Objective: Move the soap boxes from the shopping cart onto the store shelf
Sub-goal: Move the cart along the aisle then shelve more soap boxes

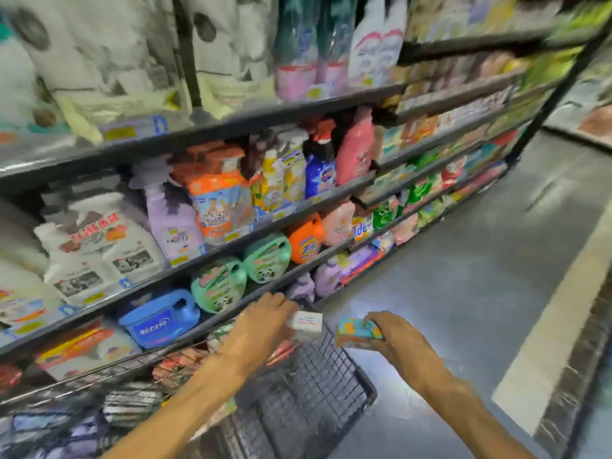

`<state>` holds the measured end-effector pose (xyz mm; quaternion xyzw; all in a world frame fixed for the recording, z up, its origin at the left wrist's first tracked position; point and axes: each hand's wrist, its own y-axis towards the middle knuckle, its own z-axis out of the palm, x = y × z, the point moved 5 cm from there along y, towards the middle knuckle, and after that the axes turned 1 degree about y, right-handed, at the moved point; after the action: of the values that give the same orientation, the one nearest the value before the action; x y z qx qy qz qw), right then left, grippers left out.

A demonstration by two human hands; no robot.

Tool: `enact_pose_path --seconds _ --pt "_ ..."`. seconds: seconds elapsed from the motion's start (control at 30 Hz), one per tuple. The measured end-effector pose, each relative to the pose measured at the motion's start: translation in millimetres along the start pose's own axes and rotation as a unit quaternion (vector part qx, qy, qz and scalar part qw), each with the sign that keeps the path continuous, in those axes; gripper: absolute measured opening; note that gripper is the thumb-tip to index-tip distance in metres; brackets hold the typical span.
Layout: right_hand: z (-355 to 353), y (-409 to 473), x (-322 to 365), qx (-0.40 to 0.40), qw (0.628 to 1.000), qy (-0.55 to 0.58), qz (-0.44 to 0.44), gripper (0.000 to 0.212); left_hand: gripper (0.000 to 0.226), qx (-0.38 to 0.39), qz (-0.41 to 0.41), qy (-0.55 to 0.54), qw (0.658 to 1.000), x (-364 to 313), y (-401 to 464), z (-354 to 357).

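White soap box (305,325) in my left grip (261,323), one teal-and-orange soap box (359,333) in my right grip (394,337), both above the wire cart (318,389); detergent shelves (231,253), grey floor (480,260).

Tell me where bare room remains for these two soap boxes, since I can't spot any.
Little shows. The detergent shelves beside the cart are packed with jugs. The shelves at far right are blurred, so gaps can't be judged. The left hand holds a white box, the right hand a teal box. Only the floor is bare.
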<state>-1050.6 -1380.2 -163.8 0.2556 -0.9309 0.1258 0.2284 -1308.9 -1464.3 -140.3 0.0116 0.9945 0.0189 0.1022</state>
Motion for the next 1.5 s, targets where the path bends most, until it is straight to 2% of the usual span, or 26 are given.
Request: enact_pose_path --seconds 0.07,0.2,0.4,0.63,1.0,1.5 --pt "-44 -13 -25 -0.022 1.0 0.0 0.017 0.031 0.041 -0.017 0.026 -0.003 1.0 -39 24 -25" --pt "-130 -34 -70 -0.058 0.997 -0.028 0.029 0.039 0.037 -0.046 0.082 -0.016 0.995 -116 73 -52" --pt "-234 -66 -167 -0.095 0.995 -0.028 0.034 0.045 0.042 -0.065 0.138 -0.044 0.987 -240 145 -67" --pt "-348 -87 -258 -0.139 0.988 -0.043 0.059 0.039 0.036 -0.092 0.204 -0.084 0.971 -360 232 -88" --pt "-475 -57 -387 -0.215 0.969 -0.037 0.112 0.036 0.039 -0.11 0.273 -0.096 0.951 -469 409 -94" --pt "-632 128 -538 -0.25 0.955 -0.011 0.16 0.034 0.036 -0.129 0.308 -0.127 0.934 -548 715 -109"
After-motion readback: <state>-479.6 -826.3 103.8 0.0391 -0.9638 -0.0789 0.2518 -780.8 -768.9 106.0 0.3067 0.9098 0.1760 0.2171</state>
